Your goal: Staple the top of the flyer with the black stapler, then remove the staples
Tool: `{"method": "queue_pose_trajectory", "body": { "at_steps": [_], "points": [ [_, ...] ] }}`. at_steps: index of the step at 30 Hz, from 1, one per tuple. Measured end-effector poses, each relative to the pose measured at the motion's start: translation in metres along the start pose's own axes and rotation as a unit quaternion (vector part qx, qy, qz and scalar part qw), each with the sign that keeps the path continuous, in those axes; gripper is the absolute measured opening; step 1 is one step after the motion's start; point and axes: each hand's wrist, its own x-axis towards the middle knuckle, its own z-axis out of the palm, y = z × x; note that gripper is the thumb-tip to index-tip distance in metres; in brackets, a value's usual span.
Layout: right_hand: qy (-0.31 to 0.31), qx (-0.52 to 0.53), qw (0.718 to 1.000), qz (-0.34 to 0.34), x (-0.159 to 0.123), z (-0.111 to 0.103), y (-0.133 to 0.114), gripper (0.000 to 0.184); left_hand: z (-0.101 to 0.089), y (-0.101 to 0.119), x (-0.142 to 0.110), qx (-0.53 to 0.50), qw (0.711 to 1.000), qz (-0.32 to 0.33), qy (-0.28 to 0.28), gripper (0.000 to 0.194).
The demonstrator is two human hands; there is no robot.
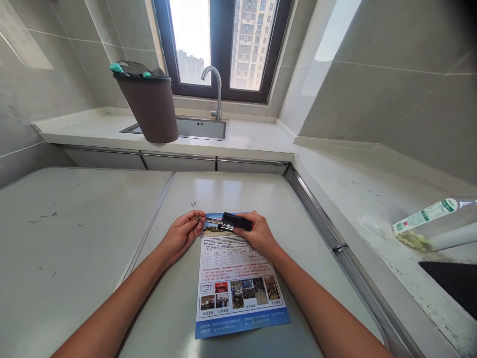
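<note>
A printed flyer (238, 283) with a blue bottom band lies flat on the grey surface in front of me. My right hand (259, 233) is closed round a black stapler (236, 221) held over the flyer's top edge. My left hand (182, 233) pinches the stapler's metal front end at the flyer's top left corner, fingers curled together. Two small loose staples (193, 204) lie on the surface just beyond my left hand.
A dark brown bin (149, 102) stands on the white counter beside a steel sink (201, 128) with a tap (214, 89) under the window. On the right counter lies a plastic bottle (428, 219) and a black panel (452, 286).
</note>
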Motion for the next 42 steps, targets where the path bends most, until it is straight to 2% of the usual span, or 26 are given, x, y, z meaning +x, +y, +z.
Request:
{"method": "queue_pose_trajectory", "body": {
  "at_steps": [3,5,8,10,12,14,16,21,24,26,27,28,30,31,33,35,37,40,42],
  "points": [
    [-0.002,-0.054,0.998,-0.017,0.000,-0.003,-0.006,0.042,0.003,-0.003,-0.002,0.075,0.996,0.042,-0.024,0.023],
    [0.031,-0.107,0.992,-0.065,-0.004,-0.004,-0.014,0.045,0.004,-0.004,-0.003,0.126,0.990,0.050,-0.042,0.029],
    [0.073,-0.178,0.957,-0.216,-0.013,0.001,-0.028,0.041,0.007,-0.006,-0.007,0.202,0.976,0.040,-0.069,0.035],
    [0.050,-0.205,0.918,-0.337,-0.020,0.008,-0.036,0.031,0.011,-0.006,-0.010,0.239,0.966,0.027,-0.090,0.039],
    [0.019,-0.215,0.883,-0.417,-0.024,0.013,-0.041,0.024,0.014,-0.007,-0.014,0.254,0.960,0.012,-0.118,0.040],
    [0.010,-0.212,0.870,-0.445,-0.026,0.017,-0.043,0.021,0.016,-0.009,-0.016,0.254,0.956,0.005,-0.145,0.038],
    [0.013,-0.196,0.871,-0.450,-0.026,0.018,-0.044,0.025,0.017,-0.011,-0.017,0.251,0.955,0.006,-0.160,0.034],
    [0.026,-0.139,0.894,-0.425,-0.026,0.020,-0.045,0.026,0.017,-0.017,-0.017,0.282,0.948,0.030,-0.145,0.029],
    [0.029,-0.139,0.897,-0.419,-0.027,0.020,-0.045,0.024,0.017,-0.018,-0.017,0.321,0.936,0.051,-0.139,0.031],
    [0.054,-0.170,0.893,-0.413,-0.024,0.012,-0.043,0.024,0.015,-0.016,-0.018,0.360,0.924,0.076,-0.108,0.035],
    [0.074,-0.194,0.892,-0.402,-0.020,0.006,-0.040,0.023,0.012,-0.013,-0.017,0.390,0.913,0.102,-0.071,0.035],
    [0.094,-0.223,0.891,-0.383,-0.016,-0.003,-0.036,0.022,0.008,-0.010,-0.016,0.427,0.894,0.136,-0.021,0.033],
    [0.133,-0.278,0.899,-0.311,-0.005,-0.022,-0.022,0.020,-0.005,0.000,-0.011,0.519,0.824,0.206,0.092,0.027],
    [0.144,-0.298,0.906,-0.264,0.000,-0.033,-0.013,0.021,-0.012,0.004,-0.008,0.560,0.786,0.225,0.133,0.026],
    [0.158,-0.324,0.919,-0.156,0.009,-0.050,0.006,0.022,-0.028,0.012,0.001,0.627,0.725,0.222,0.180,0.027],
    [0.155,-0.337,0.926,-0.064,0.013,-0.060,0.022,0.021,-0.042,0.014,0.011,0.678,0.677,0.227,0.174,0.029],
    [0.143,-0.343,0.928,-0.012,0.016,-0.062,0.033,0.021,-0.051,0.010,0.019,0.712,0.644,0.238,0.147,0.032],
    [0.123,-0.349,0.929,0.009,0.019,-0.056,0.039,0.024,-0.057,0.001,0.024,0.758,0.599,0.234,0.111,0.041],
    [0.110,-0.359,0.927,0.010,0.020,-0.052,0.040,0.025,-0.058,-0.003,0.025,0.781,0.578,0.221,0.086,0.048]
  ]
}}
